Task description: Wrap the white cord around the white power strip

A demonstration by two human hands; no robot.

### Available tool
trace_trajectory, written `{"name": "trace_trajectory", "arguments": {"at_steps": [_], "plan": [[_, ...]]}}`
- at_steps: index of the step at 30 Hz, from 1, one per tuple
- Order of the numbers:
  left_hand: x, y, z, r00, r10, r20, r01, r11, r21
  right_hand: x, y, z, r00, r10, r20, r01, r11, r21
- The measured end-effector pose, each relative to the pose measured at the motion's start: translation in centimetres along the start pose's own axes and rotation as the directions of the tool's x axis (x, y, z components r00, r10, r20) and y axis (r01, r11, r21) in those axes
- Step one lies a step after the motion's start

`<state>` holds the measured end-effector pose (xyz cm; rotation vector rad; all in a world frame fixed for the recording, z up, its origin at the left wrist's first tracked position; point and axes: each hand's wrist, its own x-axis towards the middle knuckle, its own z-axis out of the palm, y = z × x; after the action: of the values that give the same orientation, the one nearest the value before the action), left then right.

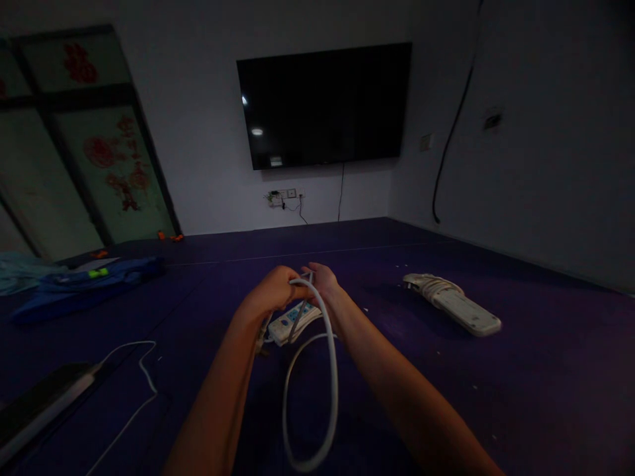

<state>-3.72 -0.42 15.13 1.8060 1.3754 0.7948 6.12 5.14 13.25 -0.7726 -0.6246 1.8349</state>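
Observation:
Above the purple floor, my two hands meet in front of me. My left hand (276,289) is closed around a white power cord (333,377), which hangs towards me in a large loop. My right hand (323,282) touches the left and is also closed on the cord; its fingers are partly hidden. Just below and behind the hands lies a white power strip (284,325) with blue-marked sockets, partly covered by my hands and the cord. A dark plug (261,346) seems to lie by my left wrist.
To the right lies a second white power strip (469,313), its cord wound around one end. Blue clothes (84,284) are on the floor at left. Nearer, a white cable (149,370) runs from a dark flat device (44,403). A television (327,106) hangs on the far wall.

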Motion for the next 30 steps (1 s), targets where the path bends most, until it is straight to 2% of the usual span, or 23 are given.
{"name": "trace_trajectory", "arguments": {"at_steps": [6,10,14,16,22,25,28,30], "plan": [[-0.4,0.6,-0.3,0.999,0.004,0.038,-0.007,0.997,0.073,-1.0,-0.4,0.5,0.997,0.063,0.036,-0.061,0.997,-0.054],[-0.2,0.6,-0.3,1.000,-0.008,0.021,0.008,0.999,0.034,-1.9,-0.9,0.8,0.985,0.101,0.140,-0.078,0.984,-0.162],[-0.2,0.6,-1.0,0.984,-0.083,-0.154,0.068,0.993,-0.101,-2.4,-1.4,0.5,0.949,0.082,0.305,0.009,0.959,-0.284],[-0.4,0.5,-1.7,0.965,-0.099,-0.243,0.051,0.979,-0.195,-2.4,-1.6,0.1,0.921,0.065,0.385,0.077,0.936,-0.342],[-0.9,-0.5,-4.9,0.925,-0.097,-0.368,-0.079,0.897,-0.435,-2.0,-2.8,-1.3,0.892,0.107,0.440,0.207,0.767,-0.608],[-0.9,-1.2,-6.2,0.876,-0.114,-0.469,-0.156,0.853,-0.499,-2.3,-3.1,-1.6,0.864,0.132,0.486,0.281,0.674,-0.683],[-0.7,-2.1,-7.2,0.827,-0.111,-0.552,-0.250,0.806,-0.536,-3.3,-2.6,-1.1,0.837,0.156,0.524,0.344,0.594,-0.727],[-0.6,-2.5,-7.6,0.816,-0.104,-0.569,-0.282,0.787,-0.548,-4.3,-1.7,-0.3,0.790,0.170,0.589,0.411,0.567,-0.714]]}}
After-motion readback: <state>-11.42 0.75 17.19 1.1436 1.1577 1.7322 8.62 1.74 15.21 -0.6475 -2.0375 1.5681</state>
